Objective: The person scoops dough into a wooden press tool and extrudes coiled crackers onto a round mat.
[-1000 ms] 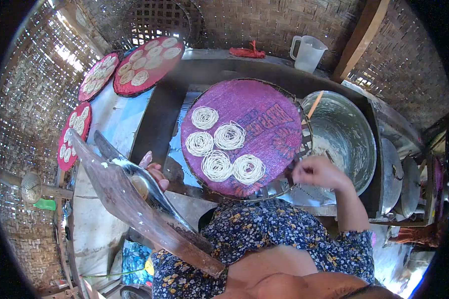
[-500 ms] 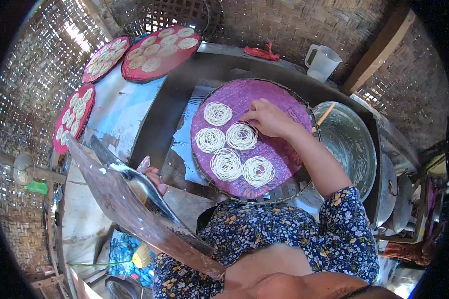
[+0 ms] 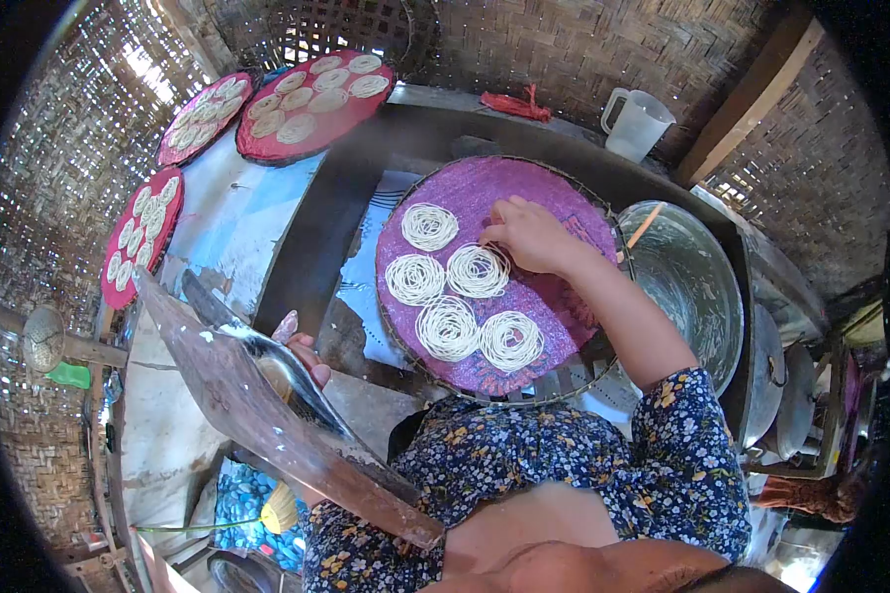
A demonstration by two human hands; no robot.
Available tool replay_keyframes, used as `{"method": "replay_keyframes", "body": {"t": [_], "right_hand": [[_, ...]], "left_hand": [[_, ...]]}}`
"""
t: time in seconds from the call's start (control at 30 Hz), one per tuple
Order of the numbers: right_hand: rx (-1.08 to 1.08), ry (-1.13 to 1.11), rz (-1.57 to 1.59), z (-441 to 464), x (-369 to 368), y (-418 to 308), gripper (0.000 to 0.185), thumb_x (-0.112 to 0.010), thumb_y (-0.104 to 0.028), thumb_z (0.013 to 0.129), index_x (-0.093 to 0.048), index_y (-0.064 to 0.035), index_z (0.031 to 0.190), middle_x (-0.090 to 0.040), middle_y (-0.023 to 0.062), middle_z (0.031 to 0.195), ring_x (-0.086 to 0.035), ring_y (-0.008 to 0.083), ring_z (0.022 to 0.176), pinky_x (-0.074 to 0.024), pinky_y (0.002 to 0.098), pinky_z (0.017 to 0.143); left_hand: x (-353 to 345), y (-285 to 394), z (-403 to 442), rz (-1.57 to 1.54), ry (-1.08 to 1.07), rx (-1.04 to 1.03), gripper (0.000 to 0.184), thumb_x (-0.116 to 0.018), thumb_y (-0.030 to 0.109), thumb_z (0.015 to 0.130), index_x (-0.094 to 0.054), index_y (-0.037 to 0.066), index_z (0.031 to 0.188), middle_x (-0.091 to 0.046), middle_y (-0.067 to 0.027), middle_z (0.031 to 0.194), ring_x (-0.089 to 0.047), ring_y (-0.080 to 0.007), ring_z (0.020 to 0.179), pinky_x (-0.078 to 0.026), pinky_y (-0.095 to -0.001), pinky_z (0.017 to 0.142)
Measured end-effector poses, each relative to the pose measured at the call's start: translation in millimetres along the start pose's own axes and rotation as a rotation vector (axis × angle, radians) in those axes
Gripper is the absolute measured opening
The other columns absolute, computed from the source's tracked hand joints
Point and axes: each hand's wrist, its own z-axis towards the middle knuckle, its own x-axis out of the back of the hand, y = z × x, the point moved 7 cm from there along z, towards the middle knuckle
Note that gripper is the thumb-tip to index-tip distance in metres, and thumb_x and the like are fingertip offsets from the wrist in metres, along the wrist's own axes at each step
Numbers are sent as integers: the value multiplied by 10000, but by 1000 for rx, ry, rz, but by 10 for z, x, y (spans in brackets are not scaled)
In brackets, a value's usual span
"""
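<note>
On a round tray [image 3: 574,346] lined with purple cloth lie several flat coils of pale noodle strands. My right hand [image 3: 529,235] reaches over the tray, its fingers bent and pinched at the upper right edge of the middle noodle coil [image 3: 478,272]. The fingertips are partly hidden, but they touch the strands there. A long two-armed wooden press [image 3: 237,381] slants across the left side, close to my body. My left hand [image 3: 305,354] is wrapped around its far side, mostly hidden behind the wood, with only some fingers showing.
Several red trays of noodle coils [image 3: 311,99] rest at the upper left. The purple tray sits over a dark-framed trough [image 3: 292,237]. A large metal pot [image 3: 697,296] with a wooden stick [image 3: 645,225] stands to the right. A plastic jug [image 3: 639,126] and red cloth [image 3: 519,103] lie behind.
Very little differs. My right hand stays at the middle coil's edge, with its fingers shifted slightly. The whole view has slid a few pixels as my head moved.
</note>
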Motion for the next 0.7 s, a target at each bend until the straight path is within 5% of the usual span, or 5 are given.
{"method": "replay_keyframes", "body": {"t": [0.7], "right_hand": [[13, 64, -4, -33, -17, 13, 195, -575, -105, 717, -640, -118, 900, -515, 85, 914, -480, 276, 936, -407, 379, 816]], "left_hand": [[-45, -36, -12, -66, -70, 50, 253, -315, 217, 951, -497, 109, 812, -423, 54, 666, -443, -35, 683, -302, -276, 1028]]}}
